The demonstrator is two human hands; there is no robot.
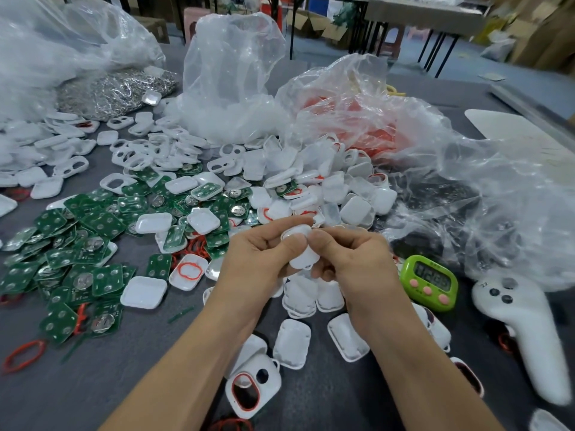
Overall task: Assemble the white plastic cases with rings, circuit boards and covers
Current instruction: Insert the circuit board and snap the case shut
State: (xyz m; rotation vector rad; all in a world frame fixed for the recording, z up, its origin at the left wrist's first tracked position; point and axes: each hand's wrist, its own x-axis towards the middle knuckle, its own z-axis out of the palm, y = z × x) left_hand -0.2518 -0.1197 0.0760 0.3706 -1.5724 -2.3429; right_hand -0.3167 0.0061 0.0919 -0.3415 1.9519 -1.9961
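Two hands meet over the middle of the bench, and both are clenched on one white case (301, 251). Head view, the only one supplied: my left hand (261, 259) presses its thumb on the upper face of the case, my right hand (351, 262) pinches it from the other side, thumbs almost touching. The case is held clear of the bench, just above a cluster of closed white cases (311, 298). Whether ring and board are already inside I cannot tell; fingers hide the seam.

Judgement: the step in hand looks like pressing the cover shut on this unit. Next, I would need even pressure round the edge until it seats, then a place for it among the finished pieces near me, then a fresh shell.

Supplies: green circuit boards (102, 225) lie heaped to the left, red rings (25, 356) are scattered near them, and open shells (144, 292) lie among both. One shell with a red ring fitted (249, 390) rests between my forearms. A green timer (431, 283) and a white handheld controller (525, 331) sit to the right.

Surface and room: the bench (130, 377) is dark grey and crowded. Clear plastic bags (230, 79) stand behind the heaps, one holding metal rings (115, 94). Beyond are table legs and cardboard boxes.
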